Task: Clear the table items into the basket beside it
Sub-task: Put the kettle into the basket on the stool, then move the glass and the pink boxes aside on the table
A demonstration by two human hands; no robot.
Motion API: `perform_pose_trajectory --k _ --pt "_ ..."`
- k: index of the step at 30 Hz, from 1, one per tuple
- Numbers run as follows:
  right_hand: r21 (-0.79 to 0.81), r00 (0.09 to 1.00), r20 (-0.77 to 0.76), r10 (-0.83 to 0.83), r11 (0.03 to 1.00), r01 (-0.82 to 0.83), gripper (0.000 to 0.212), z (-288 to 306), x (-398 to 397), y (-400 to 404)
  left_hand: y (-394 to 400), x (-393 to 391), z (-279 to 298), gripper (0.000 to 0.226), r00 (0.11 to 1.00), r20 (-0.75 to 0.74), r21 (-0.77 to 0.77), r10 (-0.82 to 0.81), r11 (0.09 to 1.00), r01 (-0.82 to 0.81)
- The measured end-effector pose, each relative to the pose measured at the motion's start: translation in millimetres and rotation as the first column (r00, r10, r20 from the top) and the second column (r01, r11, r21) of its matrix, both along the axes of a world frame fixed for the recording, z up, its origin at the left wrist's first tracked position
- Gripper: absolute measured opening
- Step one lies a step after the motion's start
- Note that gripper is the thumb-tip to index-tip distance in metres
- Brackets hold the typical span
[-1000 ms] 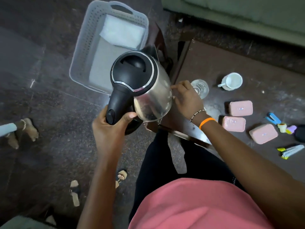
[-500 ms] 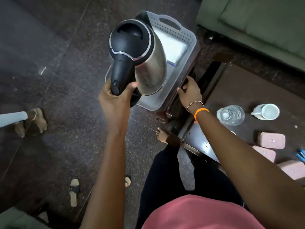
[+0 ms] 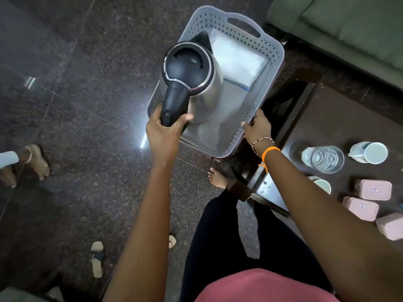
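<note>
My left hand [image 3: 165, 129] is wrapped round the black handle of the kettle [image 3: 192, 79], fingers curled under and thumb lying across the grip just beside the switch. The kettle hangs upright over the near end of the basket [image 3: 270, 68], its steel body inside the rim as I look down; I cannot tell whether its base has reached the bottom yet. I judge it stiff and fairly heavy, more so if water is left inside, and the polished steel would be slippery, so the handle is the only sensible place to hold. With the weight out in front of the grip it wants to tip toward the spout, so I would lower it level and let go only once it sits flat

My right hand [image 3: 258, 127] is on the near right rim of the basket, fingers bent over the edge and gripping it to steady it. The basket is light perforated plastic and looks likely to slide or flex. A white folded cloth [image 3: 235, 57] lies at its far end, clear of the kettle

On the bench [image 3: 349, 118] to my right wait a glass [image 3: 322, 159], a cup [image 3: 370, 152] and pink boxes [image 3: 374, 189]; the glass looks the most fragile
</note>
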State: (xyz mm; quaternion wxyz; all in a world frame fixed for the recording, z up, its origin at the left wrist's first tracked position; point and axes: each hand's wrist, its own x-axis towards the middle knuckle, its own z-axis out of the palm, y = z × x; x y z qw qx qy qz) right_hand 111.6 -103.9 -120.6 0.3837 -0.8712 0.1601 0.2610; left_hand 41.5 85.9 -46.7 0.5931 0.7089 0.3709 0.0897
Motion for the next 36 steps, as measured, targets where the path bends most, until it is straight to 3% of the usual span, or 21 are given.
perform_pose_trajectory --k 4,7,12,14,17,19,21,23,28,36 --pt "0.031 1.000 -0.013 -0.022 0.999 0.022 0.035 0 1 0 2 -5 -3 0.040 0.997 -0.050 0.039 -0.056 0.998 0.058" --pt "0.050 0.999 -0.015 -0.030 0.998 0.031 0.034 0 0 1 -5 -7 0 0.052 0.999 -0.047 0.101 0.000 0.995 0.005" --pt "0.108 0.997 0.010 -0.073 0.992 0.071 0.038 -1 -5 -5 -46 -23 20 0.039 0.996 0.072 0.514 0.048 0.854 -0.078" --pt "0.103 0.995 0.044 -0.093 0.991 0.088 0.041 -1 -10 -19 -70 -33 24 0.029 0.998 0.045 0.577 -0.050 0.817 0.015" --pt "0.045 0.994 0.102 -0.039 0.998 0.035 0.036 0 -23 -56 -109 -44 19 0.023 0.961 -0.048 0.460 -0.273 0.848 0.264" --pt "-0.158 0.987 0.108 0.120 0.982 -0.102 0.039 -2 -31 -95 -137 -48 13 0.024 0.924 -0.097 0.302 -0.370 0.874 0.381" --pt "-0.414 0.960 0.040 0.278 0.879 -0.238 0.047 -4 -39 -140 -168 -49 7 0.022 0.888 -0.110 0.131 -0.447 0.879 0.458" --pt "-0.508 0.958 -0.008 0.286 0.824 -0.251 0.061 -4 -46 -172 -190 -49 -2 0.019 0.859 -0.110 0.021 -0.499 0.863 0.504" --pt "-0.424 0.939 -0.238 0.249 0.843 -0.331 0.096 -16 -51 -234 -249 -48 -28 0.022 0.764 -0.180 -0.078 -0.619 0.784 0.616" --pt "-0.308 0.944 -0.110 0.312 0.892 -0.331 0.084 -29 -51 -261 -304 -55 -40 0.023 0.713 -0.287 -0.104 -0.639 0.761 0.640"
